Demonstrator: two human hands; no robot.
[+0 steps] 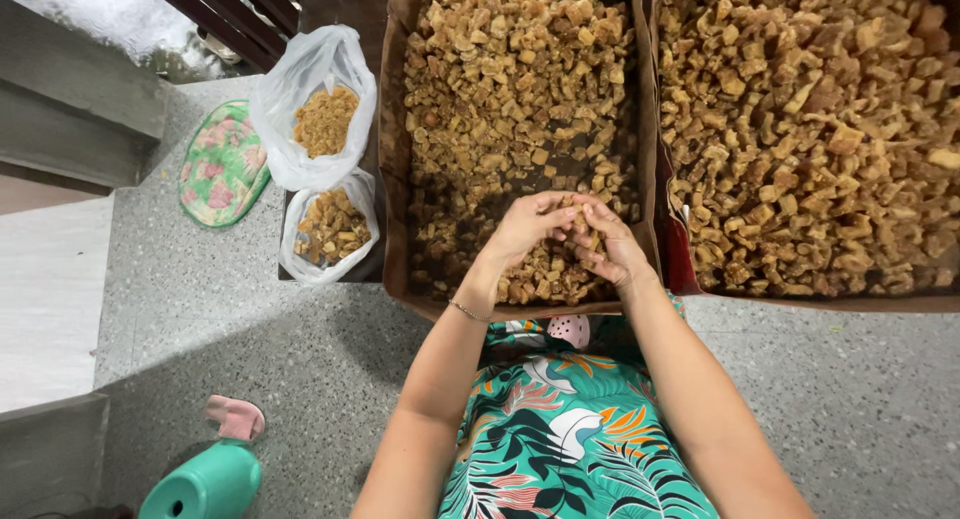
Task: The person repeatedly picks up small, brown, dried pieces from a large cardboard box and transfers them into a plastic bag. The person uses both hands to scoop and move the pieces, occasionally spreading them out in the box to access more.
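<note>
Together, left hand [528,226] and right hand [610,247] cupped over near corner of brown cardboard box [393,159], fingers closed on golden-brown fried chunks [583,225]. Best kept low above heap, catching spills.

**Speckled stone floor, grey steps and dark slats**

The floor [300,359] is grey terrazzo, flecked with light and dark grains, and runs from the lower left across to the lower right corner. Along its left edge lies a paler, smooth slab [50,299]; above that, a grey concrete step [70,109] rises toward the upper left corner. A second grey block [50,449] sits at the lower left edge. Behind the step, dark reddish-brown slats [240,9] slant across the top, with a whitish, mottled surface [110,14] beside them. Light is soft and even, with a broad, faint shadow over the floor's middle.
</note>
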